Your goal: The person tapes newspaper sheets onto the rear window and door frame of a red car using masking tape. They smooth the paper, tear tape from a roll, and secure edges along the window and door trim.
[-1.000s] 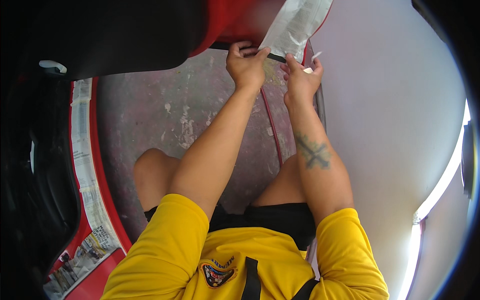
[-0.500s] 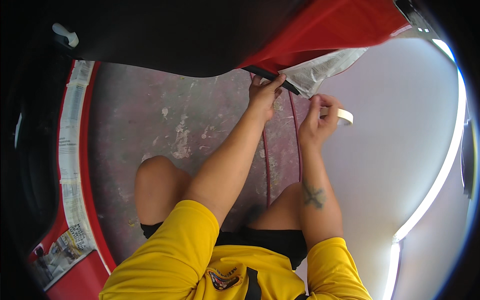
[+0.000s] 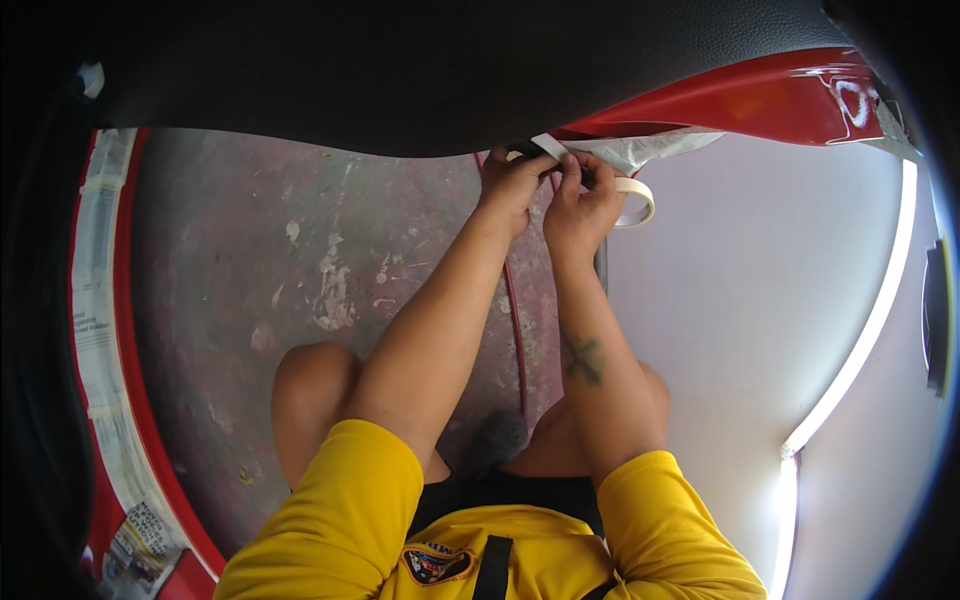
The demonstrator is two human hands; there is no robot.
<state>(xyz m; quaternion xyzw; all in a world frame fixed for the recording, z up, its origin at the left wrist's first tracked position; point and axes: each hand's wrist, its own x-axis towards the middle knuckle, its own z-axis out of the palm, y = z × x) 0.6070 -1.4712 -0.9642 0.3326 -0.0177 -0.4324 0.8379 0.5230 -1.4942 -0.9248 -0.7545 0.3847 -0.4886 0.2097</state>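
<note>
My right hand (image 3: 583, 210) is closed on a roll of cream masking tape (image 3: 643, 203), which sticks out to the right of its fingers. A short pale length of tape (image 3: 551, 148) shows at the fingertips, against the lower edge of a car door. Just left of it, my left hand (image 3: 511, 188) pinches the black strip (image 3: 522, 148) along that edge, its thumb close to the tape. Newspaper (image 3: 645, 148) covers part of the underside of the red door panel (image 3: 740, 95). The fingers hide where tape and paper meet.
The door's black inner lining (image 3: 400, 90) spans the top. At left, a red car sill (image 3: 130, 300) carries newspaper masking (image 3: 95, 260). A thin red hose (image 3: 514, 310) crosses the paint-spattered floor (image 3: 240, 270) below my arms. A pale wall (image 3: 740, 290) with bright light strips (image 3: 860, 360) stands at right.
My right hand has moved left with the tape roll and now touches close beside my left hand. A pale tape length has come into sight at the edge. The view has shifted.
</note>
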